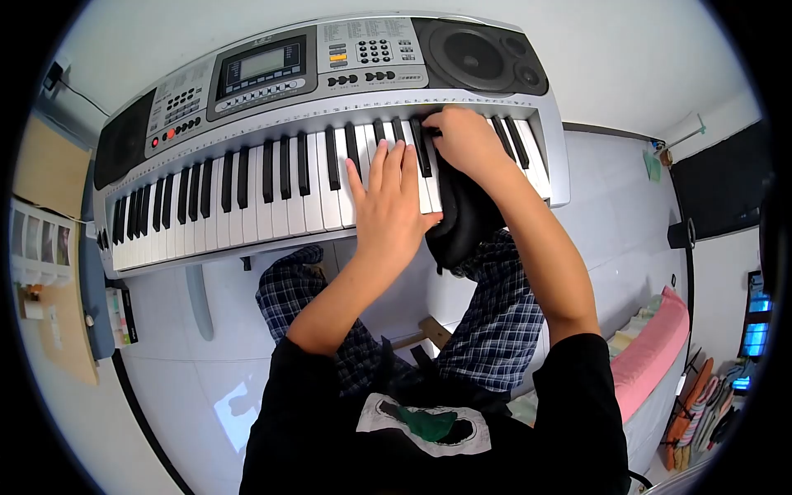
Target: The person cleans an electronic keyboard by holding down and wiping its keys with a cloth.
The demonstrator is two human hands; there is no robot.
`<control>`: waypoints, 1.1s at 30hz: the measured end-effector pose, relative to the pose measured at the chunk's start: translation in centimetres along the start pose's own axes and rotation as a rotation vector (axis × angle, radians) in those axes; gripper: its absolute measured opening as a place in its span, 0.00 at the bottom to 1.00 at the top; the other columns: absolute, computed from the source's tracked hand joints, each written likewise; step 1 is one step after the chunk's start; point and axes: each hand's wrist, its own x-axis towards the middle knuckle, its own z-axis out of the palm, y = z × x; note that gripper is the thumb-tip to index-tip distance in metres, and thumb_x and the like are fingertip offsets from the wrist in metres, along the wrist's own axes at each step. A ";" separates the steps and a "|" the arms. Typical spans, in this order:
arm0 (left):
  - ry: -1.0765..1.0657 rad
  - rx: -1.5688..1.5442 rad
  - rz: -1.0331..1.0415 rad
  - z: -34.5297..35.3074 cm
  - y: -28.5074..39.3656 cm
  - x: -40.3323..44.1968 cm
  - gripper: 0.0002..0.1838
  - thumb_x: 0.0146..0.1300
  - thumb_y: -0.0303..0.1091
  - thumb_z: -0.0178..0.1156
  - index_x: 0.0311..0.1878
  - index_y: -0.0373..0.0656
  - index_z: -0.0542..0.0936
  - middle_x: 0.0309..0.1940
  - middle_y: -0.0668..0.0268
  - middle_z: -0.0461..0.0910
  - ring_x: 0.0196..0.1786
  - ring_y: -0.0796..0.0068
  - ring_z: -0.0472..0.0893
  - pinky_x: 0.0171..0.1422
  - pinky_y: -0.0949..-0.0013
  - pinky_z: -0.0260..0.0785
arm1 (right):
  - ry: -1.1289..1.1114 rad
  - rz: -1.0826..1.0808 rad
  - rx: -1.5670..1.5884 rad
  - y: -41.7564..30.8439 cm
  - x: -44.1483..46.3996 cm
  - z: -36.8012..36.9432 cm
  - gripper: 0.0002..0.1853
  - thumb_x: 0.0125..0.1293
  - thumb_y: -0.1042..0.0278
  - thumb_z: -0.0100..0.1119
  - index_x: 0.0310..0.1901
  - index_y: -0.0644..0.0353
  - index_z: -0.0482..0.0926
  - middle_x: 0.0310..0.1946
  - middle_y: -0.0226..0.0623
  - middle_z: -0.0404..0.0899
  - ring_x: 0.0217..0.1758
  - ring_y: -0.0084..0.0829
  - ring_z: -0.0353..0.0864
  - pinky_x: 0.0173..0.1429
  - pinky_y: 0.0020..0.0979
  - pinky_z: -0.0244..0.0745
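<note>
A silver electronic keyboard [272, 233] with black and white keys stretches across the upper part of the head view. My left hand [388, 198] lies on the white keys right of the middle, palm down with its fingers spread. Just to its right, my right hand [464, 140] is closed, its bent fingers at the back of the keys on the upper end of a black cloth-like item [469, 210]. That item drapes over the keys and hangs down past the keyboard's front edge; part of it is hidden under my right hand and forearm.
My legs in checked trousers [495, 330] are below the keyboard. A desk [62, 305] stands at the far left. On the right are a pink roll [652, 355] on a bed and a rack of folded clothes [701, 412].
</note>
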 end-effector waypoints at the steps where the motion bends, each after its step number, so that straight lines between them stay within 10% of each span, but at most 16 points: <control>1: -0.005 -0.002 -0.008 -0.1 -0.1 0.1 0.50 0.40 0.45 0.78 0.66 0.32 0.68 0.66 0.54 0.67 0.74 0.53 0.61 0.76 0.32 0.41 | -0.059 -0.008 0.008 -0.1 -0.2 -0.3 0.15 0.54 0.76 0.62 0.45 0.62 0.86 0.42 0.49 0.84 0.46 0.49 0.83 0.54 0.41 0.77; 17: 0.008 0.007 0.019 -0.1 0.1 0.2 0.53 0.36 0.42 0.81 0.67 0.32 0.67 0.66 0.56 0.67 0.74 0.54 0.61 0.76 0.32 0.40 | 0.012 -0.079 0.073 1.5 0.8 0.1 0.16 0.54 0.77 0.59 0.46 0.60 0.86 0.43 0.48 0.83 0.48 0.51 0.81 0.55 0.43 0.76; 24: -0.003 -0.035 -0.006 -0.2 0.1 0.1 0.53 0.37 0.45 0.80 0.67 0.31 0.67 0.66 0.56 0.67 0.75 0.54 0.60 0.77 0.32 0.39 | -0.281 -0.221 0.117 1.1 -2.6 -3.1 0.20 0.51 0.83 0.55 0.46 0.60 0.85 0.38 0.45 0.80 0.45 0.49 0.80 0.51 0.42 0.74; 33: 0.009 -0.012 0.007 0.0 0.1 0.0 0.51 0.40 0.45 0.78 0.67 0.31 0.67 0.66 0.56 0.67 0.74 0.54 0.60 0.76 0.32 0.39 | 0.078 -0.090 0.137 1.6 1.1 0.7 0.16 0.54 0.79 0.60 0.45 0.60 0.86 0.40 0.48 0.82 0.47 0.50 0.81 0.54 0.42 0.75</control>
